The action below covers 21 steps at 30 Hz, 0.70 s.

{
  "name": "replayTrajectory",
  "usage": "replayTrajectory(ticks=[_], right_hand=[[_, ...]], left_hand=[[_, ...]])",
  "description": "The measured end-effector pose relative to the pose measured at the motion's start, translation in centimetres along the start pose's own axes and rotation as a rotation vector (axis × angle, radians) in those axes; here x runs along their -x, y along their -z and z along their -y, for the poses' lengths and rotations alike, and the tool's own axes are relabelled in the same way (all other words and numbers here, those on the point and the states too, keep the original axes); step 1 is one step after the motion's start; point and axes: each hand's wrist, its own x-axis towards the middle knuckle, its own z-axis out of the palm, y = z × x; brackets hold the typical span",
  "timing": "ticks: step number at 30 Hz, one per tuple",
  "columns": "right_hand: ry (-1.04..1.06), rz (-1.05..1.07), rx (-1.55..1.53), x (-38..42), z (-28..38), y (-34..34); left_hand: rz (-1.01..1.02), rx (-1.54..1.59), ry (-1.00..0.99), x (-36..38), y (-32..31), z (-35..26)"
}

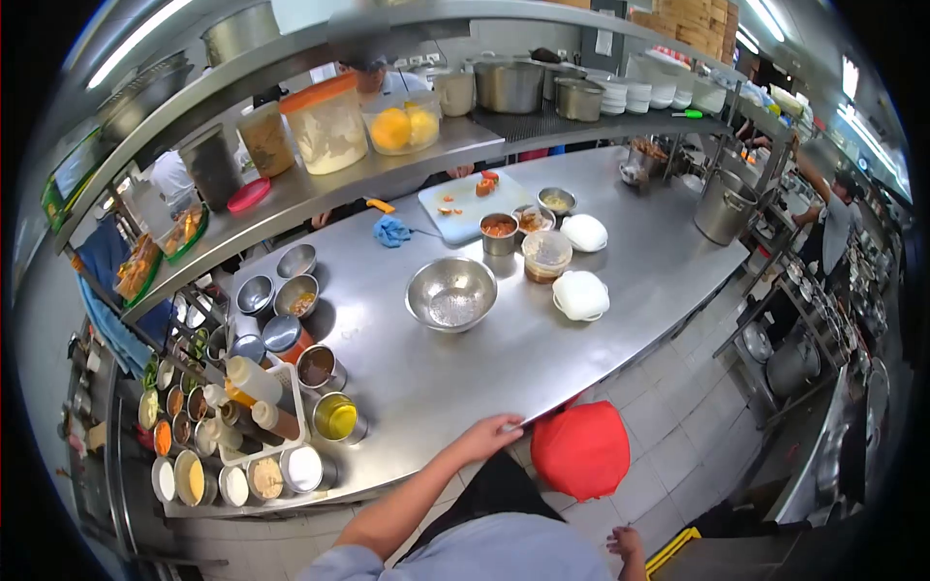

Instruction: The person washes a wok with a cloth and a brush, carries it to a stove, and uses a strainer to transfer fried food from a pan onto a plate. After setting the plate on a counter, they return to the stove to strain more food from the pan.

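Left hand (489, 436) rests on the near edge of the stainless counter (630, 242), fingers curled loosely over the lip, holding nothing, looks like a bracing touch. Right hand (628, 544) hangs low by the hip, over the tiled floor (678, 426), mostly cut off; cannot tell how open it is, nothing visible in it. Red round object (581, 450) sits just below the counter edge, right beside the left hand, apart from it; could be a stool seat or lid, unclear.

Empty steel mixing bowl (451, 293) stands mid-counter, within reach, bare steel all around it. Behind it: tub of sauce (546, 255), two white lidded bowls (579, 295), white cutting board (465, 203) with chopped red bits, blue cloth (391, 230). Condiment tins (291, 334) and squeeze bottles (254, 380) are packed at the left end, likely so seasonings stay at hand. Widest open stretch is the near counter strip between bowl and edge. Aisle to the right is narrow, pots along it.
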Motion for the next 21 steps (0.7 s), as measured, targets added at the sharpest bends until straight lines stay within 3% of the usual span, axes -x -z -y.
replayTrajectory(ticks=[6,8,14,18,21], right_hand=[[0.135,0.095,0.212,1.4,8.2,-8.4],[0.183,0.083,0.273,1.7,11.1,-10.3],[0.153,0.172,0.366,-4.1,17.1,-9.3],[0.114,0.163,0.434,-7.8,21.5,-8.0],[0.17,0.204,0.336,-8.8,24.2,-7.8]], left_hand=[[-0.048,-0.01,-0.119,-3.9,1.5,1.1],[-0.166,-0.076,-0.153,-3.5,1.5,3.1],[-0.29,-0.063,0.014,0.4,3.1,6.1],[-0.439,0.017,0.004,-0.9,6.1,3.0],[-0.465,-0.058,-0.096,-5.5,10.1,-4.1]])
